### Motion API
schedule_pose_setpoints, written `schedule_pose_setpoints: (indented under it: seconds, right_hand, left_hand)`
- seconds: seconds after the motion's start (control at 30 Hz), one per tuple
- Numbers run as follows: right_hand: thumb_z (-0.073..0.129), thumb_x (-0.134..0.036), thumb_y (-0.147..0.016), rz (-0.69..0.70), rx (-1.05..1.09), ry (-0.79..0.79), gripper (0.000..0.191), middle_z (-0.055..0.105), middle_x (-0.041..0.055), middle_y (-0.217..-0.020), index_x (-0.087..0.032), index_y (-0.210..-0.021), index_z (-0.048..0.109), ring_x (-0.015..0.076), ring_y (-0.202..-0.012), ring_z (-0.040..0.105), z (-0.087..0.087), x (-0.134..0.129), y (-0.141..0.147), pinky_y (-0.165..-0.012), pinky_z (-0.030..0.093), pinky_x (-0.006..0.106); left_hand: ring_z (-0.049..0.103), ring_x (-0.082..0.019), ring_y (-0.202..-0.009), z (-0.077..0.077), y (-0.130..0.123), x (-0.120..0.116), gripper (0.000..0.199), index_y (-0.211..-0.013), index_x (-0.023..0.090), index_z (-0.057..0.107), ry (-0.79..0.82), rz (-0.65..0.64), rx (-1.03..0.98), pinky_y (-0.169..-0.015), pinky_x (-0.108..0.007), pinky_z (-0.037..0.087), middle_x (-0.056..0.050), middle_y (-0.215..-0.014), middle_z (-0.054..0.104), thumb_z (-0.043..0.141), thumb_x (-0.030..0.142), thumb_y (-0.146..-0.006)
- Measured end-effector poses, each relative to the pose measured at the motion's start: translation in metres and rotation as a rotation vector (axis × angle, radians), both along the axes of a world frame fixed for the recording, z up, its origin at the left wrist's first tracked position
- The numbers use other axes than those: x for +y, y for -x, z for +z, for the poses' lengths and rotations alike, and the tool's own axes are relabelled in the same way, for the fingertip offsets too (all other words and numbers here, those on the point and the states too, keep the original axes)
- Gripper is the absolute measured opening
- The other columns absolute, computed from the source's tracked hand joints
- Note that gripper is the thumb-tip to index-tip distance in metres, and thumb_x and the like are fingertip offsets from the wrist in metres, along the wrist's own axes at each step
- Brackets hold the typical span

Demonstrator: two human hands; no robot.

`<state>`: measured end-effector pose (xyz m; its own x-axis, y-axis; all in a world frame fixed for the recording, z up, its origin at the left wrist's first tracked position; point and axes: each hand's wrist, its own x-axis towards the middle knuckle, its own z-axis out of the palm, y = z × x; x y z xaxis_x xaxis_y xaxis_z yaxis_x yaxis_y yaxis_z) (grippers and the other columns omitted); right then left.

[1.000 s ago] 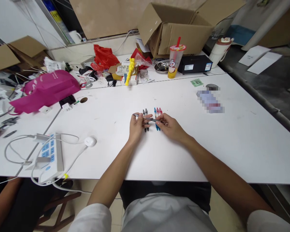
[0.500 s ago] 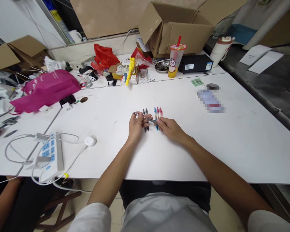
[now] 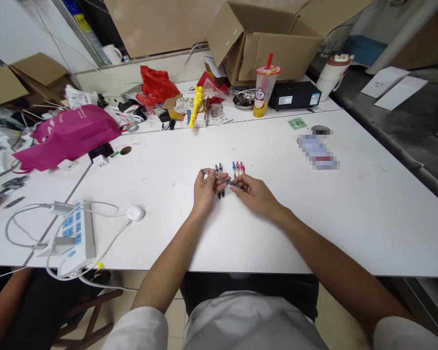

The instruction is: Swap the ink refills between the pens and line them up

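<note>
Head view: both hands work near the middle of the white bench (image 3: 314, 218). The left hand (image 3: 205, 190) and the right hand (image 3: 257, 195) hold one slim grey pen (image 3: 223, 179) between them. The pen runs crosswise, its left end higher and projecting past the left thumb. The left grip pinches the pen near that end, fingers curled under. The right grip pinches the opposite end between thumb and fingertips.

The pen is raised just above a row of pens lying on the bench. Two black pens (image 3: 219, 170) lie side by side beneath the left fingers. Just to their right lie a blue pen (image 3: 234, 168) and two red pens (image 3: 240, 168), all parallel and pointing away from the person. Their lower ends are hidden by the hands.

Handling judgement: the held pen is light, stiff and narrow. Its smooth barrel is likely to slip or roll under a loose hold. A fingertip pinch near each end, as shown, controls it well. Whether a cap or tip section is loose cannot be told at this size.

Other items: a white power strip (image 3: 75, 233) with coiled cable lies at the near left edge. A pink bag (image 3: 69, 136) lies beyond it. A drink cup (image 3: 264, 90) and an open cardboard box (image 3: 266, 43) stand at the far side.
</note>
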<state>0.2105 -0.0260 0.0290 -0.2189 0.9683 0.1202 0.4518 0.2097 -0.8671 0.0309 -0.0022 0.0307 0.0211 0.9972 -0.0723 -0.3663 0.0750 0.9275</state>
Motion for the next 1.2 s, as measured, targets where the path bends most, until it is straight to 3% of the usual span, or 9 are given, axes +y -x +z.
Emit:
schedule_pose_setpoints:
  seconds: [0.1,0.27,0.47,0.57,0.7,0.83,1.03,1.13,1.2]
  right_hand:
    - [0.044,-0.050,-0.105,0.040,-0.042,0.064,0.036,0.060,-0.0020,-0.068,-0.023,-0.093,0.065,0.0157,-0.060,0.051,-0.001,0.000,0.000,-0.062,0.038,0.032]
    - [0.053,-0.052,-0.102,0.035,0.004,0.050,0.032,0.062,-0.0017,-0.072,-0.023,-0.097,0.067,0.0154,-0.063,0.053,-0.001,0.000,0.000,-0.063,0.038,0.031]
    - [0.042,-0.060,-0.105,0.123,0.155,0.233,0.049,0.057,-0.0023,-0.063,-0.021,-0.094,0.070,0.0138,-0.054,0.046,0.000,0.000,0.002,-0.058,0.037,0.031]
    - [0.047,-0.057,-0.103,0.119,0.169,0.189,0.044,0.060,-0.0015,-0.067,-0.021,-0.088,0.067,0.0134,-0.056,0.047,0.001,-0.001,0.003,-0.059,0.037,0.031]
    - [0.050,-0.049,-0.103,0.104,0.005,0.108,0.040,0.058,-0.0033,-0.063,-0.022,-0.075,0.057,0.0130,-0.056,0.049,0.004,-0.004,0.005,-0.061,0.036,0.031]
    - [0.038,-0.047,-0.108,0.160,-0.015,0.143,0.041,0.062,-0.0033,-0.063,-0.022,-0.090,0.065,0.0145,-0.059,0.054,0.005,-0.008,0.006,-0.066,0.041,0.031]
    - [0.037,-0.050,-0.108,0.108,-0.084,0.091,0.046,0.066,-0.0008,-0.065,-0.022,-0.093,0.070,0.0160,-0.058,0.056,0.007,-0.008,0.007,-0.065,0.041,0.032]
    - [0.042,-0.050,-0.106,0.022,-0.062,-0.003,0.038,0.069,-0.0005,-0.074,-0.024,-0.115,0.068,0.0177,-0.064,0.060,0.009,-0.007,0.003,-0.067,0.042,0.033]
    - [0.042,-0.050,-0.106,-0.027,-0.026,-0.042,0.038,0.067,-0.0003,-0.073,-0.024,-0.119,0.067,0.0178,-0.064,0.059,0.011,-0.005,-0.002,-0.066,0.043,0.033]
  left_hand:
    - [0.079,-0.020,-0.088,-0.001,0.000,0.000,0.047,-0.098,0.022,0.053,0.005,-0.004,0.005,-0.077,-0.031,0.062,-0.008,-0.095,0.079,0.079,0.059,-0.085]
    - [0.078,-0.019,-0.086,0.000,0.001,-0.001,0.050,-0.098,0.022,0.053,-0.004,-0.016,0.003,-0.074,-0.028,0.060,-0.006,-0.094,0.078,0.080,0.061,-0.082]
    - [0.077,-0.019,-0.085,0.005,0.002,-0.002,0.051,-0.096,0.023,0.054,-0.043,-0.044,0.039,-0.071,-0.027,0.060,-0.004,-0.091,0.077,0.081,0.063,-0.080]
    - [0.076,-0.018,-0.082,0.006,0.002,-0.002,0.049,-0.098,0.023,0.054,-0.049,-0.037,0.028,-0.070,-0.027,0.060,-0.003,-0.090,0.076,0.081,0.061,-0.081]
    - [0.075,-0.017,-0.080,0.007,0.002,-0.003,0.049,-0.100,0.024,0.054,-0.064,-0.023,0.051,-0.069,-0.026,0.060,-0.003,-0.087,0.076,0.080,0.061,-0.082]
    - [0.075,-0.018,-0.080,0.006,0.004,-0.003,0.048,-0.102,0.024,0.055,-0.083,-0.055,0.064,-0.069,-0.027,0.060,-0.003,-0.086,0.076,0.079,0.060,-0.083]
    - [0.074,-0.019,-0.079,0.000,0.003,-0.001,0.072,-0.140,0.029,0.043,-0.060,0.032,0.098,-0.070,-0.032,0.059,-0.005,-0.096,0.078,0.079,0.058,-0.084]
    - [0.072,-0.017,-0.072,-0.002,0.005,0.000,0.062,-0.129,0.029,0.048,-0.069,0.044,0.130,-0.065,-0.029,0.057,-0.005,-0.094,0.078,0.077,0.060,-0.085]
    - [0.071,-0.016,-0.070,-0.001,0.007,0.001,0.055,-0.122,0.028,0.050,-0.072,0.029,0.146,-0.063,-0.028,0.056,-0.004,-0.091,0.077,0.076,0.060,-0.086]
